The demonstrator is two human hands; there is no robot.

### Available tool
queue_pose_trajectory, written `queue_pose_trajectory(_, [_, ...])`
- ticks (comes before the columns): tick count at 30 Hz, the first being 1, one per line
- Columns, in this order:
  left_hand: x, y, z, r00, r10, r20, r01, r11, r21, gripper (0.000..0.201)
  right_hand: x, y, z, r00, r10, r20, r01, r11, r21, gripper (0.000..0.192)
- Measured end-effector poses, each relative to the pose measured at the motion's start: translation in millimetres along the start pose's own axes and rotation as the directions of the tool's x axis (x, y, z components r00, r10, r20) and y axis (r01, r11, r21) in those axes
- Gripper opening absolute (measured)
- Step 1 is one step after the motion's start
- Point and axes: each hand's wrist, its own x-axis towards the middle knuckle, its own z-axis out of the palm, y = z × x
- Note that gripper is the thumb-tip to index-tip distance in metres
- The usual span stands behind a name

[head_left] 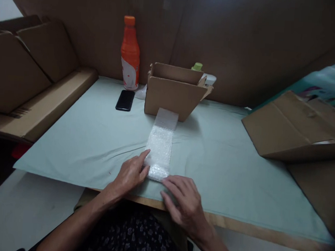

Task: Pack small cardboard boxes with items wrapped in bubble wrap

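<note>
A narrow strip of clear bubble wrap lies lengthwise on the pale green cloth. Its near end is folded over into a thicker, shiny flat bundle. At the left edge of this bundle is my left hand, thumb and index finger apart and touching the plastic. My right hand has its fingertips at the bundle's near right corner, with the thumb spread below them over the table's front edge. The strip's far end rests against the front of an open cardboard box.
An orange bottle and a black phone are left of the box. A green-capped bottle shows behind it. Larger cardboard boxes stand at the left and right. The cloth covers the table to its wooden front edge.
</note>
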Motion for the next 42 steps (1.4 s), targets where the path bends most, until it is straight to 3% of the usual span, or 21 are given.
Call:
queue_pose_trajectory(3, [-3,-2,1.5,0.994,0.06,-0.093,-0.056,0.997,0.047,0.056,6,0,15,0.992,-0.018,0.126,0.031,0.995,-0.098,0.029])
queue_pose_trajectory(6, [-15,-2,-6.7,0.937,0.265,-0.227,-0.26,0.964,0.054,0.05,11,9,24,0.989,0.005,0.151,0.011,0.995,-0.102,0.026])
queue_pose_trajectory(8, [-26,-1,-14.1,0.892,0.402,-0.207,-0.402,0.914,0.045,0.05,13,14,22,0.981,0.04,0.188,-0.041,0.999,0.001,0.025])
queue_pose_trajectory(10, [-34,-2,-17.8,0.877,0.459,-0.141,-0.463,0.886,0.003,0.049,13,17,17,0.964,0.086,0.253,-0.12,0.985,0.123,0.026])
queue_pose_trajectory(13, [-32,-5,-12.5,0.904,0.403,-0.145,-0.414,0.908,-0.059,0.045,14,18,12,0.953,0.15,0.264,-0.199,0.965,0.17,0.026])
queue_pose_trajectory(16, [-17,-9,-1.1,0.93,0.32,-0.182,-0.333,0.942,-0.045,0.041,12,19,13,0.987,0.141,0.075,-0.144,0.989,0.035,0.024])
queue_pose_trajectory(18, [-6,-10,4.3,0.939,0.289,-0.186,-0.294,0.956,-0.003,0.039,10,19,15,0.997,0.071,0.025,-0.069,0.996,-0.059,0.024])
queue_pose_trajectory(22, [-4,-7,4.1,0.931,0.28,-0.234,-0.28,0.959,0.034,0.033,7,20,19,0.993,0.013,0.116,-0.001,0.994,-0.106,0.026])
queue_pose_trajectory(26, [-28,-1,-7.1,0.911,0.374,-0.173,-0.386,0.921,-0.045,0.044,7,19,16,0.976,0.125,0.176,-0.141,0.987,0.081,0.028])
queue_pose_trajectory(29, [-37,1,-11.3,0.926,0.36,-0.119,-0.372,0.922,-0.109,0.045,5,16,9,0.947,0.194,0.256,-0.242,0.955,0.172,0.026])
queue_pose_trajectory(33, [-17,-3,-4.7,0.945,0.286,-0.157,-0.293,0.956,-0.024,0.04,2,16,7,0.985,0.15,0.089,-0.153,0.988,0.028,0.031])
queue_pose_trajectory(37, [2,-4,-0.4,0.941,0.241,-0.238,-0.222,0.969,0.104,0.036,7,18,12,0.993,0.03,0.117,-0.019,0.996,-0.091,0.035])
queue_pose_trajectory(39, [-2,-2,-2.4,0.918,0.291,-0.269,-0.273,0.956,0.104,0.038,12,20,15,0.992,0.039,0.121,-0.031,0.997,-0.07,0.031])
queue_pose_trajectory(42, [-18,0,-8.6,0.9,0.368,-0.234,-0.37,0.928,0.037,0.051,18,26,16,0.982,0.148,0.117,-0.158,0.984,0.083,0.03])
